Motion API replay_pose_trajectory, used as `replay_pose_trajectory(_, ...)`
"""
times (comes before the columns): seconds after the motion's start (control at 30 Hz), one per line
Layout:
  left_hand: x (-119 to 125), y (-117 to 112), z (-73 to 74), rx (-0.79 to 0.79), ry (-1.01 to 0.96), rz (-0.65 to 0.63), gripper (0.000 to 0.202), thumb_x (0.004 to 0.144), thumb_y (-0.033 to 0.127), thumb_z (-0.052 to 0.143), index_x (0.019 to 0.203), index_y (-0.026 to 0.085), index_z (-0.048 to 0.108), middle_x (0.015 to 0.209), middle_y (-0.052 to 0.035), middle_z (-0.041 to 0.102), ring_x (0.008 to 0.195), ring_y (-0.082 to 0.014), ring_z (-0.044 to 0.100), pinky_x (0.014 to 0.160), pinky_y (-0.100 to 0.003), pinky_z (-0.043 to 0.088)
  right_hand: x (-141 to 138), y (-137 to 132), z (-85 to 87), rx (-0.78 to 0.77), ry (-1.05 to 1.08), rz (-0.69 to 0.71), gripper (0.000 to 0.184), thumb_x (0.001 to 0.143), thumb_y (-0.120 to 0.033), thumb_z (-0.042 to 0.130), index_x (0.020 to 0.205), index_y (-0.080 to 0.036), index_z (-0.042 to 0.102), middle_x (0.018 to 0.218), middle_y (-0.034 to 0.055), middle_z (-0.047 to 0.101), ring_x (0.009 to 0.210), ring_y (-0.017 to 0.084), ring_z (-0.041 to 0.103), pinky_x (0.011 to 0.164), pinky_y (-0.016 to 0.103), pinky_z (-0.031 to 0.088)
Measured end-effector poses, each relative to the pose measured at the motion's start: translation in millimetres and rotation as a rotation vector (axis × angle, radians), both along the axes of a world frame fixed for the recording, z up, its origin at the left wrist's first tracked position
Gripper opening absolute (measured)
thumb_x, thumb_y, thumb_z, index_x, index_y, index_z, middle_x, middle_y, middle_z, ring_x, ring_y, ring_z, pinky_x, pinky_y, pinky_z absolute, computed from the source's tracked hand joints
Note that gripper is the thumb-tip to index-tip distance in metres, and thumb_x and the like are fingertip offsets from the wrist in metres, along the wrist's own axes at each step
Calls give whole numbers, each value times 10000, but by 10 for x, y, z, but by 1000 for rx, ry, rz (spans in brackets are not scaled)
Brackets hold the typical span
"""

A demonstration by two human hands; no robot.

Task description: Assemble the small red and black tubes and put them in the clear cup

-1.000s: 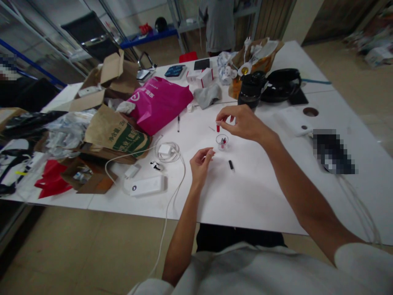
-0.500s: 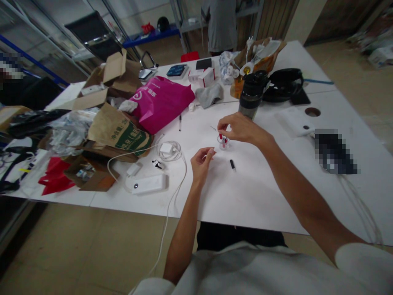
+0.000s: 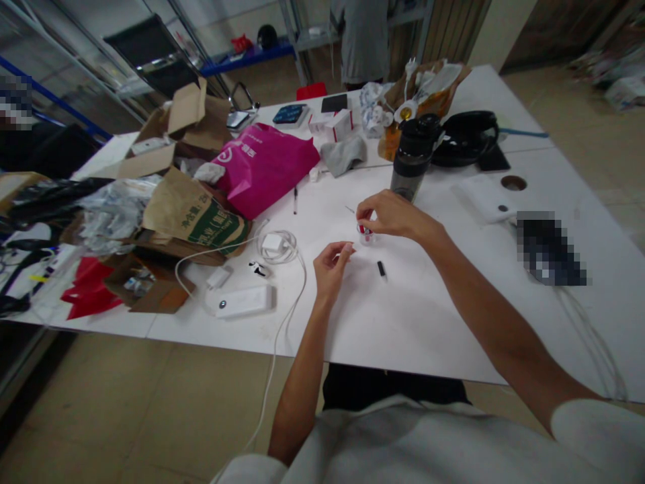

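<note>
My right hand (image 3: 390, 214) is over a small clear cup (image 3: 367, 234) on the white table (image 3: 433, 309), its fingertips pinched on a small red piece at the cup's rim. My left hand (image 3: 330, 263) rests just left of the cup, fingers curled, thumb and forefinger pressed together; what they hold is too small to make out. A small black piece (image 3: 381, 269) lies on the table just right of my left hand.
A dark bottle (image 3: 412, 160) stands behind the cup. Left lie a white charger and cable (image 3: 272, 245), a white box (image 3: 242, 302), a pink bag (image 3: 265, 165), brown paper bags and cartons. Black headphones (image 3: 466, 138) sit at the back right. A person stands beyond the table.
My right hand has come down from above the cup with the red piece until it reaches the cup's rim. My left hand has stayed in place.
</note>
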State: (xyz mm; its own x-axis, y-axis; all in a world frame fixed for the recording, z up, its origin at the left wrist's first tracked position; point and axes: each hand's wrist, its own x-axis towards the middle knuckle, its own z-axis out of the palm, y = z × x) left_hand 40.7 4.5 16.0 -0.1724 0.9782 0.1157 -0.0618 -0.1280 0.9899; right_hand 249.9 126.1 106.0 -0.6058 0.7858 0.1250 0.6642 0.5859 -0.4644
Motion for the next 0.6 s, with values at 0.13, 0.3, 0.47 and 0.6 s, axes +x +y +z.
replay_pose_trajectory(0.13,-4,3,-15,-2,-4,-4,459,957,643,932,1053,196,894,960,-80,846,873,-192,778,803,-310,625,-3,-20,21,-34,-34,-7,156,986,-168,746,994,-219,892,1033,62,899,992,253,799,858,338,532)
replay_pose_trajectory(0.3,-10,4,-18,1,4,-12,453,961,645,929,1049,202,894,955,-78,842,877,-193,777,807,-312,623,-7,-33,31,-34,-72,-22,152,981,-175,763,1008,-220,906,1051,70,902,1008,261,795,802,339,498)
replay_pose_trajectory(0.47,-7,3,-20,2,16,-15,444,968,643,921,1049,208,893,959,-78,843,899,-206,790,804,-318,624,-18,-44,43,-42,-114,-33,166,986,-186,768,1033,-224,922,1072,72,908,1029,269,796,786,344,487)
replay_pose_trajectory(0.6,-7,3,-29,4,22,-22,442,975,644,918,1048,208,892,961,-78,842,907,-209,794,812,-324,622,-21,-46,42,-51,-120,-29,161,990,-185,776,1037,-223,925,1080,75,909,1030,267,795,797,341,489)
